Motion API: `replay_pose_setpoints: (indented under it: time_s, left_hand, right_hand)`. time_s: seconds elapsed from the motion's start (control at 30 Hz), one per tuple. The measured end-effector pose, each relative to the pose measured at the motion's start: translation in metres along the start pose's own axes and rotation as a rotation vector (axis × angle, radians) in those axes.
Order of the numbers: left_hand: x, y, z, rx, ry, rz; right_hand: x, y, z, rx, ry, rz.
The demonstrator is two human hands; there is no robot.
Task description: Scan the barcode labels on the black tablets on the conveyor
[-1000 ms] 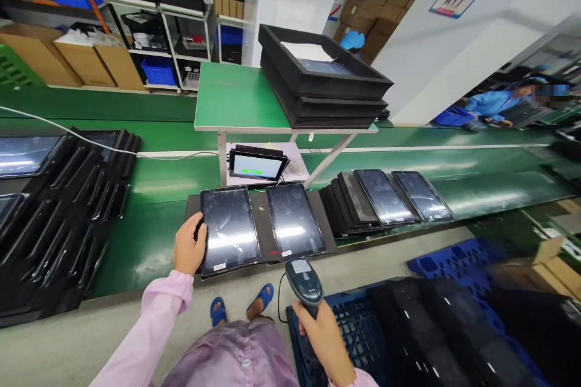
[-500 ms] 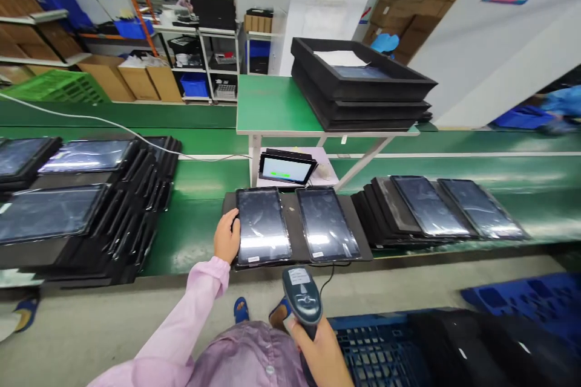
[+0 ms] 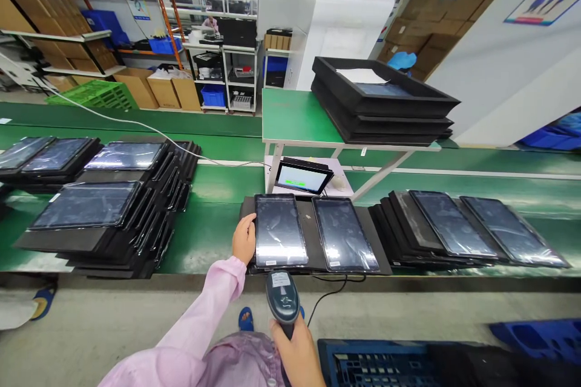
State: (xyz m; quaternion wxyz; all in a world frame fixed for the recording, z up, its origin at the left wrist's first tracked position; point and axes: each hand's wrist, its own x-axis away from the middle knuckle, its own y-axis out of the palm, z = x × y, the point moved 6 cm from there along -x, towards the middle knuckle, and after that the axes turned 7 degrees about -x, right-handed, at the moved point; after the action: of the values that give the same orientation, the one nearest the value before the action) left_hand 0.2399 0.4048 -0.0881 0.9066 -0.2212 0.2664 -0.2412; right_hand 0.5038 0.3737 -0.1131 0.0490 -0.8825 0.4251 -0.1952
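Two dark tablets lie side by side on a black tray (image 3: 312,236) on the green conveyor (image 3: 204,236). My left hand (image 3: 244,239) grips the left edge of the left tablet (image 3: 279,231), fingers curled around it. The right tablet (image 3: 344,233) lies untouched beside it. My right hand (image 3: 295,351) is closed on the handle of a grey barcode scanner (image 3: 282,303), whose head sits just below the left tablet's white label. The scanner's cable runs off to the right.
A small lit screen (image 3: 303,176) stands behind the tray under a green table (image 3: 295,118) bearing stacked black trays (image 3: 381,103). More stacks of trays with tablets lie at left (image 3: 100,205) and right (image 3: 463,230). A blue crate (image 3: 363,366) sits by my right side.
The view has swung left and risen, so the left stacks show more. The scanner has shifted from under the right tablet toward the left tablet's label. My left hand stays on that tablet.
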Motion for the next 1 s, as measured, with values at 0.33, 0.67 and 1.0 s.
replay_pose_setpoints:
  time_s: [0.33,0.67,1.0]
  left_hand:
    - [-0.002,0.000,-0.001,0.007,-0.004,-0.004]
    - [-0.002,0.001,-0.002,-0.007,-0.012,-0.007]
    - [-0.010,0.000,0.005,-0.013,-0.008,0.006]
  right_hand:
    - [0.001,-0.001,-0.005,-0.036,-0.020,0.024]
    - [0.001,0.000,-0.008,-0.069,-0.028,0.021]
    - [-0.008,-0.019,0.011,-0.152,-0.050,0.236]
